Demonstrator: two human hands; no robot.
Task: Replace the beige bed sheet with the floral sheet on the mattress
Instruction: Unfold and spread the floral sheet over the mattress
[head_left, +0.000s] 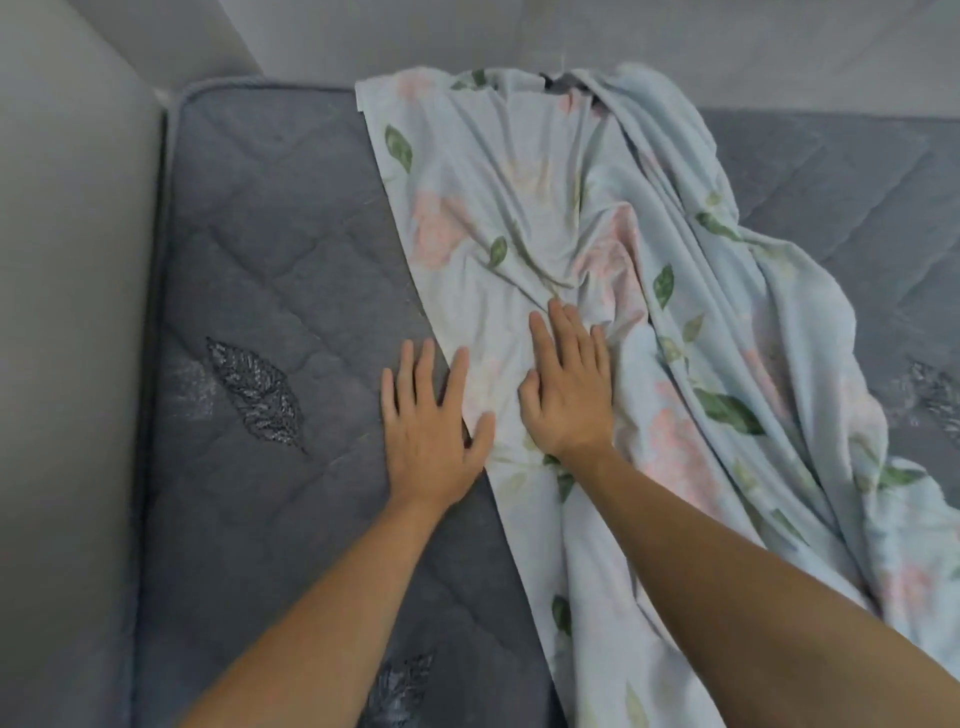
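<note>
No text, label, brand or number can be read anywhere in the view. The mattress (270, 249) carries only stitched leaf motifs, and the floral sheet (519, 208) only printed flowers.

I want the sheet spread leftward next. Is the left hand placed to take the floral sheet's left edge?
Probably yes. The left hand lies flat across that edge of the floral sheet, thumb already on the fabric, nothing covering it on the mattress.

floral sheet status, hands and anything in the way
Left hand flat, straddling sheet edge and bare mattress. Right hand flat on floral sheet. Sheet bunched, covers middle only. No beige sheet visible, nothing in the way.
</note>
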